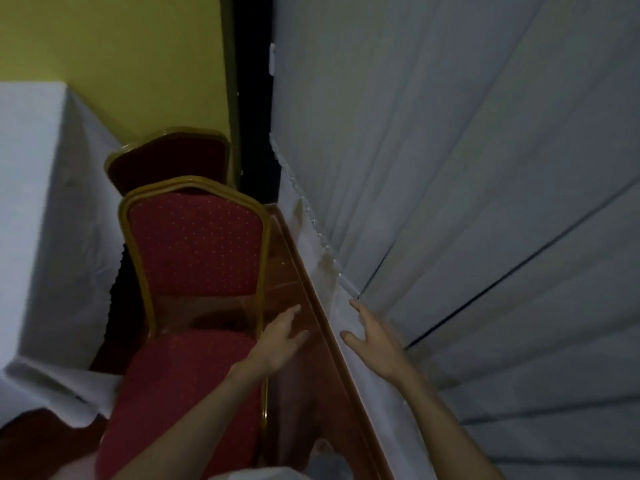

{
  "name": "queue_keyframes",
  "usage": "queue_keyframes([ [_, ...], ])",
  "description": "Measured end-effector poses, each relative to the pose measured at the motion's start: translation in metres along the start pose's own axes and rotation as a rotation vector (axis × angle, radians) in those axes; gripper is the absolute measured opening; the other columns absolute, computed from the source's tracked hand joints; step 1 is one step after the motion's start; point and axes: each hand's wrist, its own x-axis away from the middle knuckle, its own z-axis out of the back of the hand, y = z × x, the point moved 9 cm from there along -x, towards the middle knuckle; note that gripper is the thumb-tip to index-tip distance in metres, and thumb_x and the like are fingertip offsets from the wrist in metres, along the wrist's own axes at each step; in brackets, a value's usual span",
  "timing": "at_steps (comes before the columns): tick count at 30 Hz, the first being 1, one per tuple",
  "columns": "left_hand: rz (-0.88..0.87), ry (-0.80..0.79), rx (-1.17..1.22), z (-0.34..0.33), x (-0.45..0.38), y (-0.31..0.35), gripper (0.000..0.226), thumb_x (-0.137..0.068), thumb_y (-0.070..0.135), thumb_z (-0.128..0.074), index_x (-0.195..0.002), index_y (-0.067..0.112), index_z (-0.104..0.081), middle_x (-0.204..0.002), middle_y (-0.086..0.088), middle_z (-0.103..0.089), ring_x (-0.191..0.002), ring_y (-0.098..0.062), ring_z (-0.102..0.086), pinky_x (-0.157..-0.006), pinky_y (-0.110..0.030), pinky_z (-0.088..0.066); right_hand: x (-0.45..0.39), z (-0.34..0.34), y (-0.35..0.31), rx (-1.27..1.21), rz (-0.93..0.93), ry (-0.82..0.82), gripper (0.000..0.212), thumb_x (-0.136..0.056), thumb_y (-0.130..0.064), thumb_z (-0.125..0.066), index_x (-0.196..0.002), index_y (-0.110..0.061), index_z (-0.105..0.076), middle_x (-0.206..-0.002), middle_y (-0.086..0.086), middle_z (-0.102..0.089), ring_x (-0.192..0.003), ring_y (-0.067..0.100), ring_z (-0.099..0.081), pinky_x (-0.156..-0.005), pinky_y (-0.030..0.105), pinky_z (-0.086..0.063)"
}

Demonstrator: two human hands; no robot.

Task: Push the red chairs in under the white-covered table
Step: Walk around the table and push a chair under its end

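A red chair (194, 251) with a gold frame and dotted upholstery stands in the narrow aisle, its seat toward me. A second red chair (173, 161) stands right behind it, darker and partly hidden. The white-covered table (34, 202) runs along the left, its cloth hanging to the floor beside the chairs. My left hand (280, 337) hovers open just right of the near chair's seat, close to the frame, holding nothing. Farther right, beside the white drape, my right hand (372, 341) hangs with fingers spread and empty.
A white pleated drape (467, 168) fills the right side, with a brown wooden ledge (301, 282) along its base. A yellow wall (138, 64) and a dark gap (252, 116) lie ahead. The aisle between table and ledge is tight.
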Motion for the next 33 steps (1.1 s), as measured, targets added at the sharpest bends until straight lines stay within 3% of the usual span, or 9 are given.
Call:
queue_keyframes([
  [4,0.098,0.109,0.070,-0.004,-0.014,0.000,0.064,-0.090,0.033,-0.053,-0.146,0.027,-0.023,-0.148,-0.006,-0.041,-0.131,-0.034,-0.046,-0.110,-0.051,-0.040,-0.042,0.017,-0.008,-0.016,0.135,-0.090,0.059,-0.093,-0.029,-0.058,-0.145,-0.022,-0.031,-0.145,-0.004,-0.042,-0.122,0.000,-0.038,-0.097,0.009,-0.028],
  [6,0.128,0.147,0.068,-0.003,-0.019,-0.004,0.063,-0.090,0.035,-0.051,-0.146,0.031,-0.021,-0.142,-0.009,-0.049,-0.132,-0.035,-0.046,-0.118,-0.047,-0.028,-0.058,0.022,-0.015,-0.014,0.170,-0.115,0.062,-0.094,-0.029,-0.058,-0.147,-0.021,-0.028,-0.145,-0.003,-0.041,-0.120,-0.002,-0.033,-0.098,0.014,-0.027],
  [8,0.142,0.258,0.088,0.012,-0.019,0.003,0.060,-0.092,0.030,-0.051,-0.146,0.026,-0.025,-0.145,0.000,-0.043,-0.142,-0.022,-0.027,-0.120,-0.034,-0.015,-0.080,0.020,-0.022,-0.018,0.208,-0.169,0.065,-0.094,-0.031,-0.058,-0.149,-0.021,-0.026,-0.147,-0.003,-0.039,-0.127,0.002,-0.034,-0.101,0.020,-0.028],
  [12,0.142,0.362,0.115,0.036,-0.025,0.006,0.051,-0.094,0.020,-0.049,-0.143,0.019,-0.033,-0.151,-0.004,-0.034,-0.146,-0.024,-0.016,-0.120,-0.036,-0.013,-0.117,0.013,-0.038,-0.019,0.256,-0.211,0.067,-0.091,-0.038,-0.058,-0.148,-0.027,-0.026,-0.149,-0.005,-0.038,-0.138,0.014,-0.035,-0.111,0.034,-0.032],
  [15,0.202,0.431,0.125,0.061,-0.040,-0.012,0.061,-0.095,0.028,-0.047,-0.149,0.018,-0.020,-0.159,-0.005,-0.019,-0.149,-0.024,-0.004,-0.123,-0.043,-0.011,-0.159,0.003,-0.058,-0.022,0.289,-0.262,0.067,-0.089,-0.037,-0.059,-0.147,-0.029,-0.026,-0.149,-0.001,-0.039,-0.136,0.015,-0.038,-0.110,0.035,-0.035],
  [20,0.244,0.536,0.164,0.108,-0.078,-0.036,0.062,-0.096,0.029,-0.046,-0.150,0.020,-0.017,-0.161,-0.003,-0.015,-0.150,-0.021,-0.002,-0.123,-0.040,-0.011,-0.231,-0.014,-0.099,-0.013,0.336,-0.314,0.067,-0.090,-0.039,-0.058,-0.148,-0.031,-0.026,-0.150,0.000,-0.038,-0.136,0.016,-0.035,-0.111,0.040,-0.034],
  [27,0.225,0.890,0.250,0.215,-0.125,-0.031,0.058,-0.099,0.041,-0.026,-0.151,0.020,-0.009,-0.162,0.002,-0.001,-0.149,-0.014,0.007,-0.120,-0.033,-0.001,-0.334,-0.016,-0.165,-0.006,0.382,-0.339,0.070,-0.085,-0.049,-0.057,-0.145,-0.042,-0.021,-0.153,0.002,-0.034,-0.136,0.019,-0.037,-0.107,0.048,-0.040],
  [33,0.210,0.964,0.163,0.295,-0.145,-0.037,0.061,-0.098,0.041,-0.034,-0.151,0.022,-0.009,-0.162,0.003,0.006,-0.148,-0.014,0.012,-0.118,-0.034,0.002,-0.404,-0.026,-0.241,-0.017,0.488,-0.264,0.072,-0.089,-0.046,-0.058,-0.149,-0.034,-0.020,-0.155,0.002,-0.028,-0.141,0.018,-0.027,-0.112,0.041,-0.030],
])
